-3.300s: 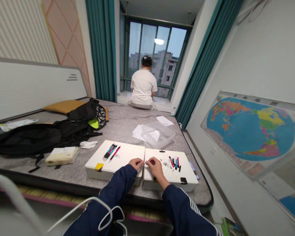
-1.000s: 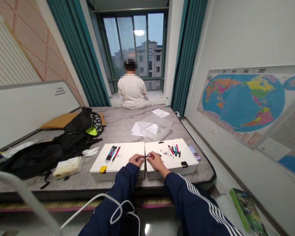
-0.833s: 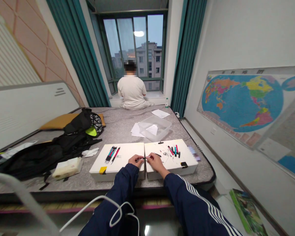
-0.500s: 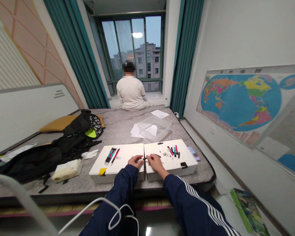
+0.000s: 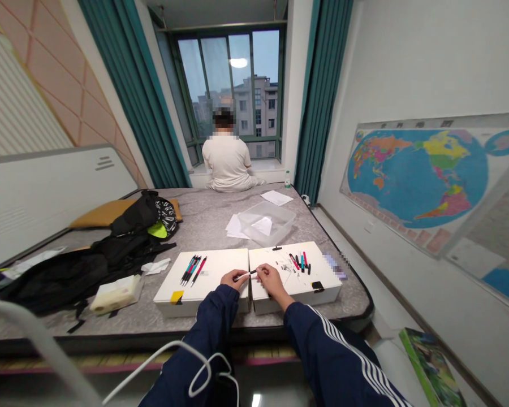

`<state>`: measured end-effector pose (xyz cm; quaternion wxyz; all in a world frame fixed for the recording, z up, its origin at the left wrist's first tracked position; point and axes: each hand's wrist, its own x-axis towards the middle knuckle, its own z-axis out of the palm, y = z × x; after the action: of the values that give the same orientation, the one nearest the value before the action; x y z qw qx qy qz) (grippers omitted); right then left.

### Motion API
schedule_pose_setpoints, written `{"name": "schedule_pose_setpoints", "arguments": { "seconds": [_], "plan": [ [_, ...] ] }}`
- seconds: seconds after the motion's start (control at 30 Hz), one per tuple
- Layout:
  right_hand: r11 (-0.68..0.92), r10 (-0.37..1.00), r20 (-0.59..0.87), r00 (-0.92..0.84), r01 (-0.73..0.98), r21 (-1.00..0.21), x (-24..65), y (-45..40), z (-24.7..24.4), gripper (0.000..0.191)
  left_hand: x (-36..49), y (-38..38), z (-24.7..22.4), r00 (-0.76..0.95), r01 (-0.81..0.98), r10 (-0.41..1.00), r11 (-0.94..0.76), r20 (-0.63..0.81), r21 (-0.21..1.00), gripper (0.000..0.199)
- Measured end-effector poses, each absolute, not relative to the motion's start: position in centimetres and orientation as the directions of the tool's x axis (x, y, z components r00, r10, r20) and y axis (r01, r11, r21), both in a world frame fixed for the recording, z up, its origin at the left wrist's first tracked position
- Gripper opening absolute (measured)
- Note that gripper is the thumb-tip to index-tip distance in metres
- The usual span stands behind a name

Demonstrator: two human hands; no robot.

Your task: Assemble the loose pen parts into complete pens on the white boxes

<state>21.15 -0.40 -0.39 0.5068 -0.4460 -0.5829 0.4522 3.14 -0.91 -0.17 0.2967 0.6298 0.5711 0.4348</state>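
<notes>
Above the gap between two white boxes, my left hand and my right hand meet at a slim black pen. The left fingers pinch its left part, where a pale section shows, and the right fingertips close on its dark right end. Whether it is one piece or two cannot be made out. On the left white box lie several pens side by side. The right white box carries red, teal and black pen barrels and small loose pen parts.
Behind the boxes sit a clear plastic bin and paper sheets. To the left are a tissue pack and a black backpack. A white cable loops near my left sleeve. A person sits by the window.
My right hand has shifted slightly right and turned, and more of the black pen now shows between my hands. My left hand stays nearly in place.
</notes>
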Motion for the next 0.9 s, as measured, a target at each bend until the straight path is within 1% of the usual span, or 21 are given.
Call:
{"name": "schedule_pose_setpoints", "arguments": {
  "seconds": [0.1,0.17,0.27,0.4,0.47,0.57,0.7,0.8,0.9],
  "plan": [
    [0.198,0.979,0.189,-0.082,0.112,-0.974,21.3,-0.6,-0.2,0.030,2.9,-0.8,0.2,-0.055,0.437,0.975,-0.169,0.214,0.883,0.035],
    [0.207,0.977,0.197,-0.076,0.159,-0.965,21.4,-0.7,0.1,0.034,2.9,-0.8,0.5,-0.083,0.415,0.974,-0.158,0.210,0.896,0.036],
    [0.228,0.973,0.218,-0.073,0.186,-0.956,21.5,-0.8,0.3,0.040,2.9,-0.8,0.8,-0.105,0.336,0.975,-0.152,0.197,0.930,0.037],
    [0.182,0.982,0.176,-0.071,0.102,-0.978,21.6,-0.6,0.3,0.038,2.9,-0.9,1.1,-0.157,0.174,0.976,-0.124,0.152,0.977,0.046],
    [0.154,0.986,0.150,-0.074,0.048,-0.987,21.6,-0.5,0.3,0.036,3.0,-0.9,1.2,-0.167,0.132,0.978,-0.106,0.127,0.986,0.048],
    [0.139,0.988,0.141,-0.068,-0.030,-0.990,21.6,-0.4,0.2,0.036,3.2,-1.0,1.3,-0.179,0.146,0.977,-0.089,0.115,0.985,0.051],
    [0.112,0.992,0.119,-0.046,-0.131,-0.985,21.8,-0.5,0.5,0.037,3.2,-1.0,1.2,-0.184,0.193,0.972,-0.111,0.147,0.975,0.054],
    [0.096,0.993,0.104,-0.048,-0.151,-0.984,21.9,-0.7,0.9,0.039,2.9,-0.9,1.1,-0.183,0.206,0.971,-0.112,0.151,0.972,0.051],
    [0.088,0.994,0.097,-0.057,-0.142,-0.986,21.9,-0.8,1.1,0.040,2.6,-0.6,0.9,-0.196,0.177,0.968,-0.124,0.158,0.976,0.045]
  ]
}}
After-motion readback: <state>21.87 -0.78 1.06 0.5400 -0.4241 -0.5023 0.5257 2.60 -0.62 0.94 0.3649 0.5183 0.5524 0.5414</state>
